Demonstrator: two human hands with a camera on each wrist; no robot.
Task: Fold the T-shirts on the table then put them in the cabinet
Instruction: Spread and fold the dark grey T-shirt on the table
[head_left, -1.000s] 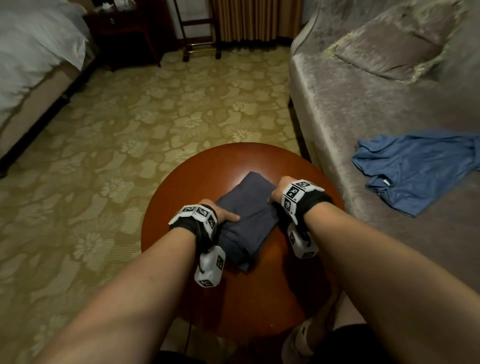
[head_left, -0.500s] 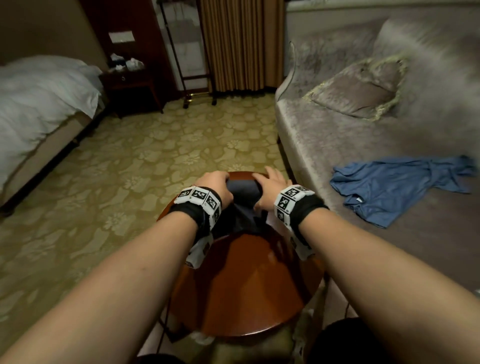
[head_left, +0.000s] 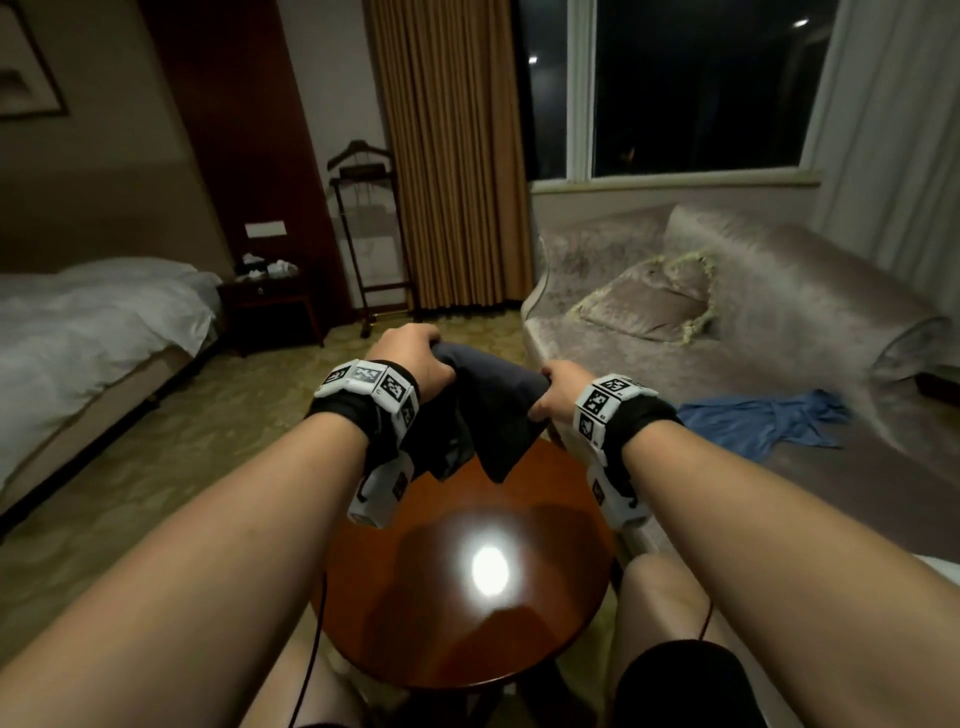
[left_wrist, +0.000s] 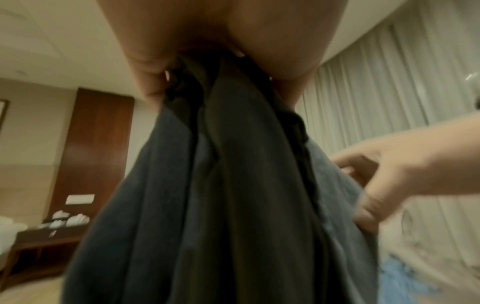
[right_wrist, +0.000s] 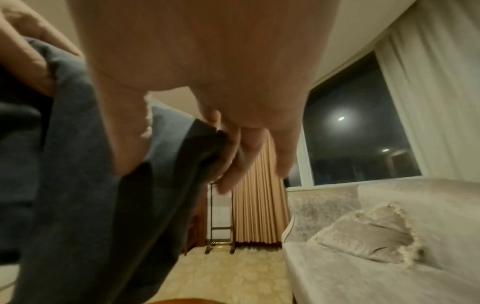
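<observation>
**Folded dark shirt lifted clear of the table**

Head view: The left hand (head_left: 410, 358) and the right hand (head_left: 558, 388) each grip one end of the folded dark grey cotton T-shirt (head_left: 485, 410), fingers curled over its top edge, and hold it in the air above the far rim of the round reddish-brown wooden table (head_left: 415, 613). Its loose lower corners hang down toward the tabletop. One second ago the shirt lay flat on the table under both hands; half a second ago it was bunched between them at the far edge; now it is off the surface, and a bright lamp reflection sits on the bare wood. The camera has also tipped upward, so the dark window (head_left: 691, 88) and tan pleated curtain (head_left: 452, 156) show. A crumpled blue T-shirt (head_left: 763, 421) lies on the grey velvet sofa (head_left: 779, 291), near a fringed cushion (head_left: 649, 304). A white-sheeted bed (head_left: 88, 322) stands at the left.

Left wrist view: The left hand (left_wrist: 223, 35) clamps the gathered top of the dark shirt (left_wrist: 221, 205), which hangs down in folds. The right hand (left_wrist: 389, 172) pinches the shirt's side edge.

Right wrist view: The right hand (right_wrist: 202, 72) has thumb and fingers closed on a corner of the shirt (right_wrist: 85, 195); the left hand (right_wrist: 28, 45) holds the shirt at the upper left. The picture is blurred.
</observation>
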